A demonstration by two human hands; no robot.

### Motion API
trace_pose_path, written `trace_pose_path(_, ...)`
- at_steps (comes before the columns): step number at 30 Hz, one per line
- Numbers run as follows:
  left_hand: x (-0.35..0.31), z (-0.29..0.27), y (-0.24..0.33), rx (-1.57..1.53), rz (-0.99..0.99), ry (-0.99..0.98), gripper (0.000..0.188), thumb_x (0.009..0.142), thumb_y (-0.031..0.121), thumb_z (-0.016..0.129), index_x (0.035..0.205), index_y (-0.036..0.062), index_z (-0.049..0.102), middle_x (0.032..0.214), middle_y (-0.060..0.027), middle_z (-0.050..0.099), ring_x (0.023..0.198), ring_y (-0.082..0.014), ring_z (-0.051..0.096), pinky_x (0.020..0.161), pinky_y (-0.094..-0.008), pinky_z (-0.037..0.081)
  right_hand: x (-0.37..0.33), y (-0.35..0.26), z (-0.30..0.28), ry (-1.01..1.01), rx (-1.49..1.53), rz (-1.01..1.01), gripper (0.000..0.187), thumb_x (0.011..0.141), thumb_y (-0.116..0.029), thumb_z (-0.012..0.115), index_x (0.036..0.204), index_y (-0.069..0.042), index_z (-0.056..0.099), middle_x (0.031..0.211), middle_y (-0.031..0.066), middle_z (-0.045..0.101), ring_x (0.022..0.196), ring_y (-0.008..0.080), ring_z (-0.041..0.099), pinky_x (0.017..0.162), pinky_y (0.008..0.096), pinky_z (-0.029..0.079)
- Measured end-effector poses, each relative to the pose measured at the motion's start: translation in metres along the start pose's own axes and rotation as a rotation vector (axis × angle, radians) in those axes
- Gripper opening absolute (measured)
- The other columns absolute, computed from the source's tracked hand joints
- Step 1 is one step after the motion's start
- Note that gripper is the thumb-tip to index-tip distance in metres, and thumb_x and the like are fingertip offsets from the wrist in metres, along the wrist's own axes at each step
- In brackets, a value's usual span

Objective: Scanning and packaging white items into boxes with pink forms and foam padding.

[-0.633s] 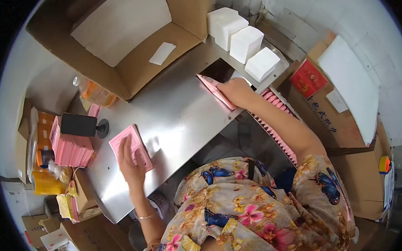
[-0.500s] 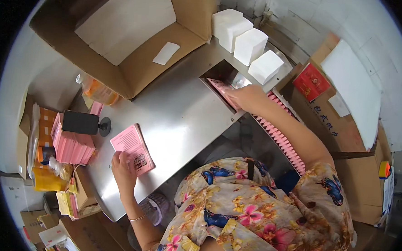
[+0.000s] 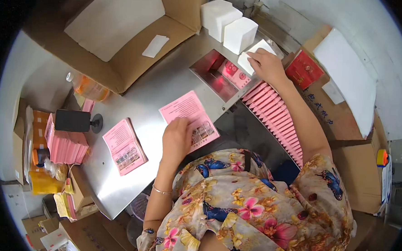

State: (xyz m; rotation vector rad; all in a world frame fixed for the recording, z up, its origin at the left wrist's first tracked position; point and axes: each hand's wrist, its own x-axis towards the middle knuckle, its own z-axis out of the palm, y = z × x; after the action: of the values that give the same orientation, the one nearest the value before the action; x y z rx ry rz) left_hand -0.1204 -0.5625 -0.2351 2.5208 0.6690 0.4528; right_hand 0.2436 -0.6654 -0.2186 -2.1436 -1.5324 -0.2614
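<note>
Two bare hands are at work over the metal table (image 3: 147, 109), well apart from each other, and I see them from above, as the head view has them. The left hand (image 3: 175, 138) lies on a pink sheet (image 3: 184, 105), fingers bent over its middle; I cannot tell whether the thumb pinches it from beneath. The sheet lies aslant near the table's front edge, with print on its upper part and small pictures on its lower part. A bracelet (image 3: 161, 191) circles the left wrist.

The right hand (image 3: 271, 69) is at the nearest white block (image 3: 263, 45), curled fingertips against it; whether they grip it I cannot tell. More white blocks (image 3: 240, 35) stand in line behind. Just beside this hand a slot (image 3: 209, 63) is set into the table, its walls tinted red, and a pink piece (image 3: 235, 75) sits inside. A row of pink packets (image 3: 274, 122) runs from near the slot toward the person.

On the left, a pink stack (image 3: 124, 146) lies flat, apart from the sheet. Beyond it are a dark panel (image 3: 72, 120) on a stand, a pink pile (image 3: 68, 146) and a bottle (image 3: 90, 88). An open carton (image 3: 136, 63) stands at the back, holding a white strip (image 3: 155, 46).
</note>
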Motion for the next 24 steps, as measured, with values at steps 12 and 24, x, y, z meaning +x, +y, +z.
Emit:
trace_pose_path(12, -0.006, 0.004, -0.016, 0.299, 0.086, 0.083, 0.05, 0.089, 0.021, 0.063, 0.132, -0.0002, 0.052, 0.147, -0.0197, 0.044, 0.139, -0.0405, 0.037, 0.11, -0.0629, 0.025, 0.011, 0.028, 0.001, 0.146, 0.062, -0.071, 0.052, 0.083, -0.004, 0.059, 0.134, -0.016, 0.061, 0.142, 0.0116, 0.056, 0.133, 0.0289, 0.051, 0.114, 0.0519, 0.032)
trace_pose_path(24, 0.023, 0.028, 0.005, 0.269, 0.075, 0.167, 0.085, 0.08, 0.044, 0.075, 0.149, 0.01, 0.04, 0.15, -0.0171, 0.043, 0.139, -0.0368, 0.039, 0.11, -0.059, 0.026, -0.003, -0.156, 0.107, -0.28, 0.008, -0.468, 0.025, 0.083, -0.018, 0.063, 0.105, -0.01, 0.071, 0.11, 0.0134, 0.065, 0.112, 0.0313, 0.06, 0.116, 0.06, 0.021)
